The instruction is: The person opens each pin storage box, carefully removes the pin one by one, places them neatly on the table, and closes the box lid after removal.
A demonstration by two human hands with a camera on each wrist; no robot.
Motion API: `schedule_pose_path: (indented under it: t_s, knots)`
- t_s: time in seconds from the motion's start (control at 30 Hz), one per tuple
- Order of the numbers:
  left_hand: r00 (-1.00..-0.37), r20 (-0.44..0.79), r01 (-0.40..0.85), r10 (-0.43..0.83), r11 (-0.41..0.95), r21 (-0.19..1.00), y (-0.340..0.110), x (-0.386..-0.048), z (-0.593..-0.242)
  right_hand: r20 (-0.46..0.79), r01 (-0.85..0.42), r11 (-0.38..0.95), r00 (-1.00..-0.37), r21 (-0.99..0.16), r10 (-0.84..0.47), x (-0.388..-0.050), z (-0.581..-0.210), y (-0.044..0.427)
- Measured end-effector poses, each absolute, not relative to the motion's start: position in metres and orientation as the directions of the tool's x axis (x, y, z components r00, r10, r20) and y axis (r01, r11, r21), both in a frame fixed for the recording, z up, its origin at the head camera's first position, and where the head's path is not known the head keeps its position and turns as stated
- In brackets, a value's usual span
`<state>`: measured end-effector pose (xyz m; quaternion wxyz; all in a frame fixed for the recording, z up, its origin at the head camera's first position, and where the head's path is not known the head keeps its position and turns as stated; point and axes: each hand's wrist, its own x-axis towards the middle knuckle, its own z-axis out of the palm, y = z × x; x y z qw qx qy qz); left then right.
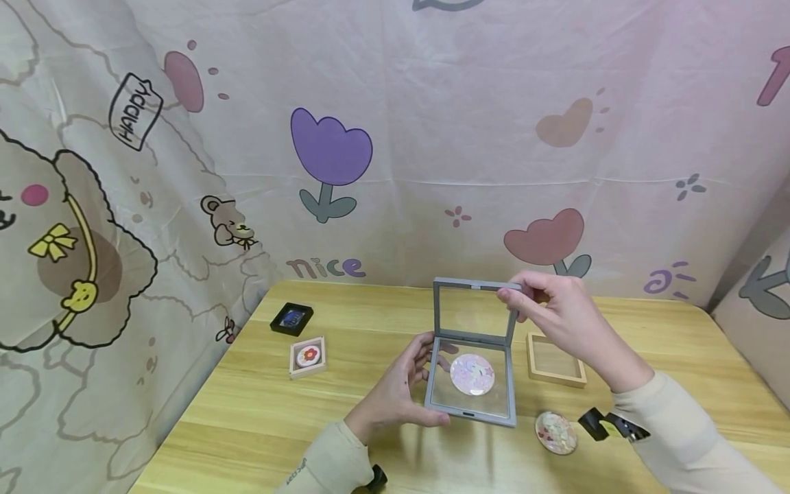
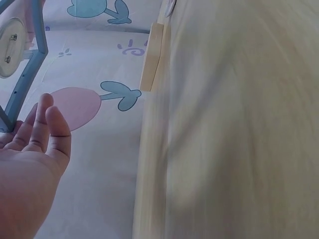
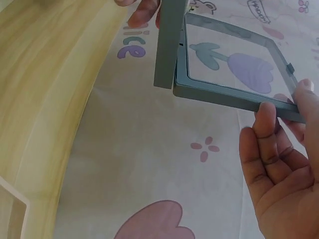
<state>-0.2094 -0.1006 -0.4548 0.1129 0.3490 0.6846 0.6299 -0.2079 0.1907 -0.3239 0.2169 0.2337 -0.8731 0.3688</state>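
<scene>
A grey hinged display case (image 1: 511,391) with clear film panes stands opened out, held above the table. Inside its lower half is a round pastel badge (image 1: 472,374); the left wrist view shows the pin on the badge's back (image 2: 11,47). My left hand (image 1: 398,391) grips the lower half by its left side, thumb on the front edge and fingers behind. With thumb and fingers, my right hand (image 1: 564,315) pinches the upper right corner of the raised lid (image 3: 229,98).
To the right lie a shallow wooden frame (image 1: 558,379) and another round badge (image 1: 556,433). At the left are a small wooden box (image 1: 308,372) with a red-flower badge and a black case (image 1: 285,331). A printed cloth (image 1: 420,137) hangs behind the wooden table (image 1: 234,439).
</scene>
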Motion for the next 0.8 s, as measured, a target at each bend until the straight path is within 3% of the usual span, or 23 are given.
schedule_pose_path:
  t_s: [0.33,0.8]
  knots:
    - [-0.731,0.251,0.314,0.635,-0.014,0.949,-0.1014,-0.2098,-0.454,0.518,-0.558,0.628,-0.811,-0.542,-0.274,-0.2102,-0.3248,0.192]
    - [-0.763,0.208,0.294,0.612,0.042,0.955,-0.1041,-0.2128,-0.4534,0.356,-0.434,0.663,-0.898,-0.61,-0.259,-0.2181,-0.331,0.195]
